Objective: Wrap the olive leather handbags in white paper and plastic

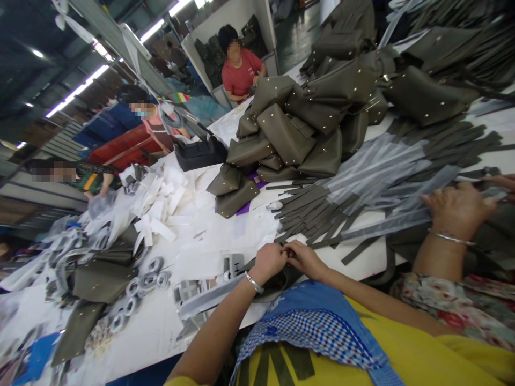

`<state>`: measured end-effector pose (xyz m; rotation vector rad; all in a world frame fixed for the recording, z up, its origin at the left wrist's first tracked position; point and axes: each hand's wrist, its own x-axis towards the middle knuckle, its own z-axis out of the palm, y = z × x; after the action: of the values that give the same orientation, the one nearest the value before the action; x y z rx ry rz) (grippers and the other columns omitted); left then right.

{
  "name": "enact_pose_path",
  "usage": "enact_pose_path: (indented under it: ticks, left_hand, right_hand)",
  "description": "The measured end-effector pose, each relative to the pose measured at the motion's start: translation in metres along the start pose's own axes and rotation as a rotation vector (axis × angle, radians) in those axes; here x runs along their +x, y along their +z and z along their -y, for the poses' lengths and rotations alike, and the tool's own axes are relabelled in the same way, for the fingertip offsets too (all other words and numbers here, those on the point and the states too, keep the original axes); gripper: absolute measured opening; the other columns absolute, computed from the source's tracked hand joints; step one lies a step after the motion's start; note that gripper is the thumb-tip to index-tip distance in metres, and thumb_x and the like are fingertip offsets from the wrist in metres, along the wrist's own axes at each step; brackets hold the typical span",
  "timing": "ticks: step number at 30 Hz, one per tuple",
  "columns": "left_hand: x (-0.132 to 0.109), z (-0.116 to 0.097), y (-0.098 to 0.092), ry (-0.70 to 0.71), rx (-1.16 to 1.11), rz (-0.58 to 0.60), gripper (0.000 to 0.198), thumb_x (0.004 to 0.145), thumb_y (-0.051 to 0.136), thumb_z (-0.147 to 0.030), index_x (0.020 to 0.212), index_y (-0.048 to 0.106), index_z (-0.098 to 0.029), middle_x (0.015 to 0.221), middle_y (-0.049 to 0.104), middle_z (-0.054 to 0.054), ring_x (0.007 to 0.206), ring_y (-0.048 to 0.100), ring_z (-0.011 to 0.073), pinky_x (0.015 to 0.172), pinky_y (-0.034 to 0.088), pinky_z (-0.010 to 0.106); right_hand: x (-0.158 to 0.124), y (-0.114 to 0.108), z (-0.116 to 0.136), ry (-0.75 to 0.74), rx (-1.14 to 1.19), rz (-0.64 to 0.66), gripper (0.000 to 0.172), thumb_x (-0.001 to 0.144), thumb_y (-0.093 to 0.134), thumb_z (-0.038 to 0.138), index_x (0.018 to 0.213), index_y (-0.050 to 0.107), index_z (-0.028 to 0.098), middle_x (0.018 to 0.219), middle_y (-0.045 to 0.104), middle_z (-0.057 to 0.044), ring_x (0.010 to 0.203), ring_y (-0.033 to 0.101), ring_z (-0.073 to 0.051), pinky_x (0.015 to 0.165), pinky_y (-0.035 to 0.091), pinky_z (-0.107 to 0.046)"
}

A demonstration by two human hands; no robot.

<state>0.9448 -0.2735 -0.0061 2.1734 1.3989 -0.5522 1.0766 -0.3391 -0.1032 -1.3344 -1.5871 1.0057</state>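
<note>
My left hand, with a bracelet at its wrist, is closed at the table's near edge. Its fingertips meet those of my right hand, which is pinched together. Both hands hold a dark olive bag piece against my apron; the exact spot between the fingertips is too small to make out. A strap wrapped in clear film runs below my left wrist. Beside it stands a light metal holder.
A heap of olive bags and many wrapped straps cover the far side. White strips and tape rolls lie left. A co-worker's hands work close at right. Other people sit across the table.
</note>
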Motion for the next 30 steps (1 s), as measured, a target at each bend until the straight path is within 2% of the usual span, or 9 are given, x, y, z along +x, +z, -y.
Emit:
enact_pose_path:
  ticks: [7, 16, 20, 24, 27, 30]
  left_hand:
    - [0.000, 0.008, 0.006, 0.074, 0.010, -0.022, 0.038, 0.093, 0.042, -0.035, 0.084, 0.074, -0.018, 0.082, 0.073, 0.012, 0.087, 0.067, 0.0242, 0.074, 0.043, 0.032]
    - [0.003, 0.030, 0.018, 0.163, -0.005, -0.029, 0.038, 0.094, 0.039, -0.033, 0.077, 0.069, -0.018, 0.074, 0.071, 0.009, 0.083, 0.066, 0.0234, 0.073, 0.039, 0.031]
    - [0.007, 0.037, 0.021, 0.226, -0.078, 0.022, 0.041, 0.095, 0.036, -0.034, 0.069, 0.064, -0.019, 0.072, 0.070, 0.007, 0.080, 0.065, 0.0218, 0.075, 0.040, 0.030]
    - [0.007, 0.045, 0.022, 0.283, -0.164, 0.116, 0.042, 0.096, 0.032, -0.034, 0.069, 0.061, -0.019, 0.075, 0.070, 0.006, 0.078, 0.064, 0.0195, 0.074, 0.042, 0.028]
    - [0.004, 0.050, 0.024, 0.287, -0.212, 0.197, 0.038, 0.095, 0.033, -0.037, 0.077, 0.062, -0.019, 0.074, 0.072, 0.003, 0.063, 0.063, 0.0163, 0.064, 0.044, 0.026]
    - [0.001, 0.054, 0.024, 0.255, -0.214, 0.213, 0.036, 0.093, 0.035, -0.037, 0.076, 0.060, -0.019, 0.069, 0.071, 0.002, 0.052, 0.059, 0.0151, 0.059, 0.043, 0.026]
  right_hand:
    - [-0.003, 0.008, 0.008, 0.021, -0.090, -0.042, 0.028, 0.076, 0.066, 0.005, 0.099, 0.063, 0.019, 0.091, 0.059, -0.003, 0.084, 0.057, -0.017, 0.077, 0.047, -0.029]
    - [-0.012, 0.035, 0.017, 0.121, -0.159, -0.219, 0.030, 0.075, 0.064, 0.004, 0.100, 0.064, 0.020, 0.097, 0.061, -0.004, 0.091, 0.058, -0.019, 0.081, 0.048, -0.031]
    - [-0.017, 0.042, 0.019, 0.151, -0.155, -0.275, 0.033, 0.075, 0.063, 0.004, 0.104, 0.066, 0.019, 0.101, 0.063, -0.006, 0.099, 0.058, -0.021, 0.087, 0.048, -0.033]
    - [-0.020, 0.036, 0.013, 0.119, -0.114, -0.249, 0.034, 0.074, 0.068, 0.004, 0.103, 0.069, 0.021, 0.094, 0.064, -0.004, 0.090, 0.061, -0.019, 0.082, 0.050, -0.029]
    - [-0.021, 0.030, 0.007, 0.071, -0.077, -0.207, 0.033, 0.074, 0.073, 0.009, 0.104, 0.071, 0.024, 0.095, 0.066, -0.002, 0.088, 0.062, -0.018, 0.081, 0.051, -0.028]
    - [-0.021, 0.030, 0.003, 0.046, -0.059, -0.212, 0.032, 0.075, 0.075, 0.014, 0.105, 0.071, 0.024, 0.096, 0.067, -0.003, 0.088, 0.064, -0.018, 0.082, 0.052, -0.029]
